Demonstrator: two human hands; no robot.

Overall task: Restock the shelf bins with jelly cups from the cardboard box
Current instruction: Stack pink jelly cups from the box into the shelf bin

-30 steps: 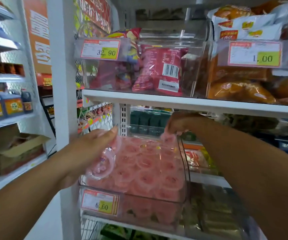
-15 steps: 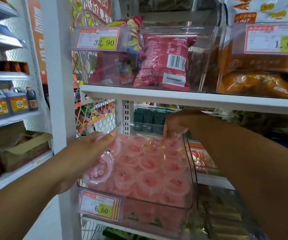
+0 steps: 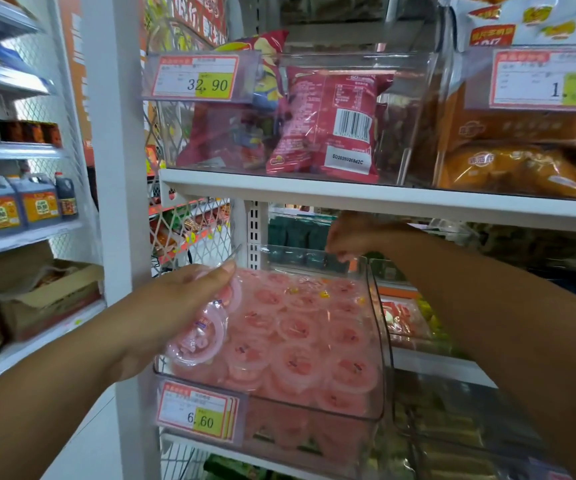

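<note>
Shelf [image 3: 314,194], left hand [image 3: 175,306] holding jelly cups [image 3: 199,337], right hand [image 3: 352,233] over bin [image 3: 379,341]

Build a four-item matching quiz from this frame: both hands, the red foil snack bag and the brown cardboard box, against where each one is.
Column 1:
1 left hand
2 right hand
3 red foil snack bag
4 brown cardboard box

Column 2:
A on the white upper shelf
B at the far end of the clear plastic bin
C on the white side shelf at left
D at that bin's front left corner, holding pink jelly cups

Pairs: 1-D, 2-B, 3-A, 4-C
</note>
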